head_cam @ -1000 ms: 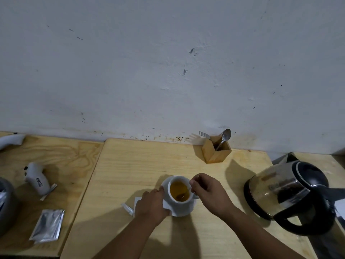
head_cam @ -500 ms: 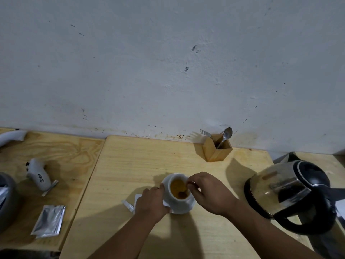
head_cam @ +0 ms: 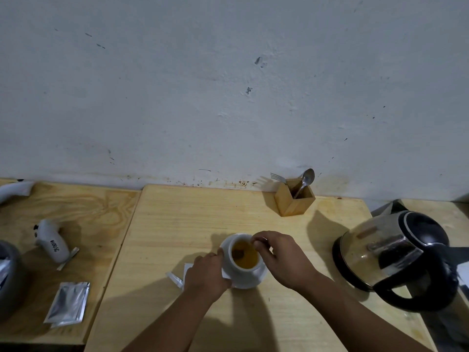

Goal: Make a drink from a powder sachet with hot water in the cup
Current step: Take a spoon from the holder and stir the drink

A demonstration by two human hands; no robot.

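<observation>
Left hand [head_cam: 206, 276] cups side of cup [head_cam: 243, 266]; right hand [head_cam: 281, 257] fingers pinched over rim, spoon handle not discernible.

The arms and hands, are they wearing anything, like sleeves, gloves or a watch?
No. Both forearms are bare as far as the picture shows, with no sleeves in view. The left hand and the right hand wear no gloves, and no watch, bracelet or ring shows. The light is dim and shadows fall over the wrists, so something very small could be missed.
</observation>
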